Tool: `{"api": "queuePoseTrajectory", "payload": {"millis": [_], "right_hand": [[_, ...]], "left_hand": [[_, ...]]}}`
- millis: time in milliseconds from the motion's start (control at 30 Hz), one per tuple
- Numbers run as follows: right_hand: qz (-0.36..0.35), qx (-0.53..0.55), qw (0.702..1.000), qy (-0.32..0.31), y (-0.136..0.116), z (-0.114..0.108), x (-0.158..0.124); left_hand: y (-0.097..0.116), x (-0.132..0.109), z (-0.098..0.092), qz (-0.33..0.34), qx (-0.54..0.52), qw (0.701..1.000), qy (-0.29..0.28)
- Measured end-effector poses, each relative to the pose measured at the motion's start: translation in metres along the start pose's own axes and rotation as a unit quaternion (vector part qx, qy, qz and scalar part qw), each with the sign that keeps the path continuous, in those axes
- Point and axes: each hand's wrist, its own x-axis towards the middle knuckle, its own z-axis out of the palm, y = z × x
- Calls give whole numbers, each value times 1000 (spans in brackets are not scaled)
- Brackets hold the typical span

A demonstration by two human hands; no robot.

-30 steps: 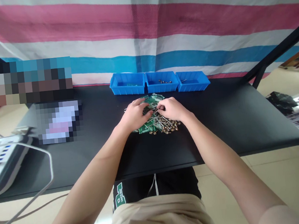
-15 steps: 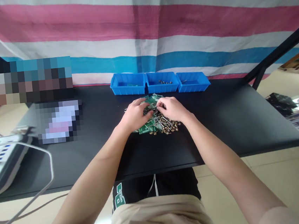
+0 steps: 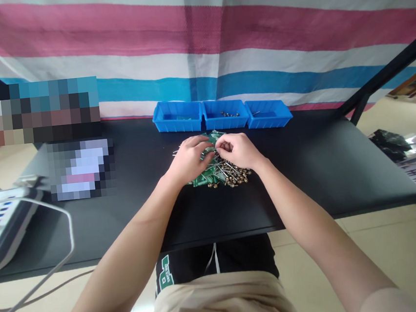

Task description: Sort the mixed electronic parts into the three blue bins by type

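A mixed pile of small green pieces (image 3: 206, 178), silver screws or pins (image 3: 227, 166) and brass-coloured round-headed parts (image 3: 237, 176) lies on the black table. My left hand (image 3: 191, 160) is curled over the pile's left side, fingers and thumb bent around a small pale-green piece (image 3: 208, 150). Close beside it, my right hand (image 3: 242, 150) is closed in a pinch above the right side of the pile. Whatever sits between its fingertips is too small to make out. The hands partly cover the pile.
Behind the pile stand a left blue bin (image 3: 177, 124) with a few green bits, a middle blue bin (image 3: 225, 121) with brass parts, and a right blue bin (image 3: 268, 116) with a thin piece. A power strip (image 3: 4, 219) with cables is at left, near a blurred-out object (image 3: 84, 168).
My right hand's fingertips have drawn slightly up and left, and its fingers are more curled. The left fingers have shifted a little to the right around the green piece.
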Motion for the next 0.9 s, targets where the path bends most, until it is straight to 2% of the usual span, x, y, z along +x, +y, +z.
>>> {"api": "queuePoseTrajectory", "payload": {"millis": [200,400,600,900], "right_hand": [[52,94,994,-6,-3,4,-1],[66,150,987,3,-2,5,0],[64,144,987,7,-3,5,1],[66,141,988,11,1,8,0]], "left_hand": [[6,1,-3,18,2,1000,-17],[7,2,-4,23,0,1000,-19],[5,3,-6,20,1,1000,-24],[4,2,-4,-26,23,999,5]]}}
